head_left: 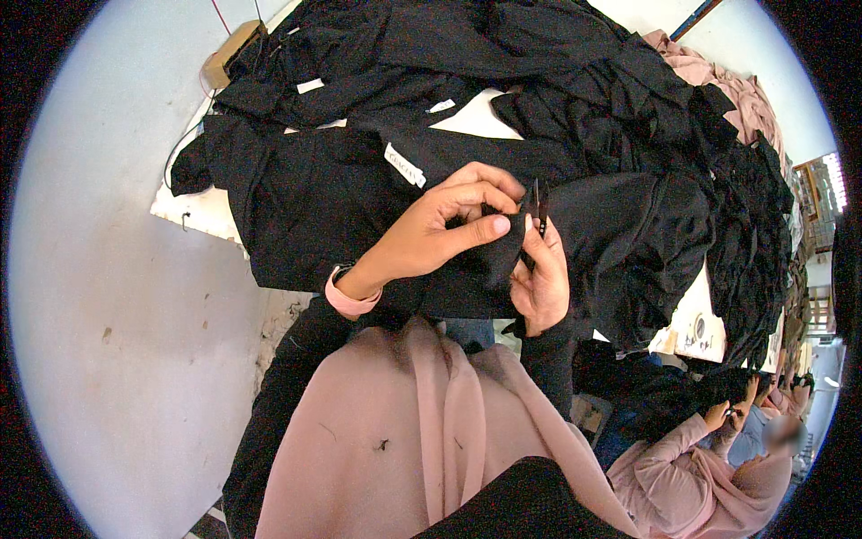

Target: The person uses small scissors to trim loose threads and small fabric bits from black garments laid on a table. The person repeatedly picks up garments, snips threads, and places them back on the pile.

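A black garment (310, 207) lies spread over the table in front of me, with a white label (405, 165) showing on it. My left hand (440, 220) is closed in a pinch on an edge of this cloth, thumb and fingertips together. Close by on its right, my right hand (541, 283) is closed round small dark thread snips (540, 205), their pointed blades directed away from me. The fingertips of both hands almost meet at the raised bit of cloth. Part of the snips is hidden within the right hand.
Heaped black garments (539, 45) cover the far and right sides, some with white tags. Pink cloth (741, 99) lies at the far right. A pale tabletop (471, 115) shows between garments. At lower right sits another person (691, 476) in pink, hands raised.
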The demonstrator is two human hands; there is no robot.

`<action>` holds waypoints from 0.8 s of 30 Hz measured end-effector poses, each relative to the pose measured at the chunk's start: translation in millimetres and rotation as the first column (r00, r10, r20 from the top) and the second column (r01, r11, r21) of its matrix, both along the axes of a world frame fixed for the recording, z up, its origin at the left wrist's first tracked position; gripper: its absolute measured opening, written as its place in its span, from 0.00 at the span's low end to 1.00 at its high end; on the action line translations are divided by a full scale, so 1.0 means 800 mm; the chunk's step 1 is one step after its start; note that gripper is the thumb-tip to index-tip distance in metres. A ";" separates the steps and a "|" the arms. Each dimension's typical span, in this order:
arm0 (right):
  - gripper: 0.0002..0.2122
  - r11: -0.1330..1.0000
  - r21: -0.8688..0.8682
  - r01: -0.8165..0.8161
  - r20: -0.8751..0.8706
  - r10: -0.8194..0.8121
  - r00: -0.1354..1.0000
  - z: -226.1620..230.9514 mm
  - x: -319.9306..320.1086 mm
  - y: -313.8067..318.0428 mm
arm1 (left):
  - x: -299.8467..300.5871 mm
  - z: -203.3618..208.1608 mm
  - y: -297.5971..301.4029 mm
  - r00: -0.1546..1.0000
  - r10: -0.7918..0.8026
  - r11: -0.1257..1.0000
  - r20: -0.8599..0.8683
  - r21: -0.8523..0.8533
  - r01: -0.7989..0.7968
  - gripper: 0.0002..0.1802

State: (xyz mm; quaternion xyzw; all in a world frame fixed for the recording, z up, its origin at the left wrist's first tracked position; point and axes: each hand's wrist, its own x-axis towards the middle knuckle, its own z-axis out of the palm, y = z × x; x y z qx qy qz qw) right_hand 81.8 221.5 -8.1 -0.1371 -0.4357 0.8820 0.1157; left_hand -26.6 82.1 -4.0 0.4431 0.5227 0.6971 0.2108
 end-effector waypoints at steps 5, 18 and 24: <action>0.12 0.875 0.393 0.283 -0.119 -0.257 0.959 0.003 -0.002 -0.007 | 0.000 -0.006 0.005 0.971 -0.112 0.993 0.212 0.071 0.099 0.14; 0.10 0.537 0.798 0.274 -0.188 -0.211 0.959 0.039 0.017 -0.010 | -0.009 -0.023 0.003 0.958 -0.148 0.988 0.247 0.076 0.133 0.19; 0.08 0.498 0.817 0.291 -0.196 -0.235 0.952 0.040 0.015 -0.008 | -0.012 -0.025 0.001 0.960 -0.169 0.986 0.225 0.056 0.160 0.20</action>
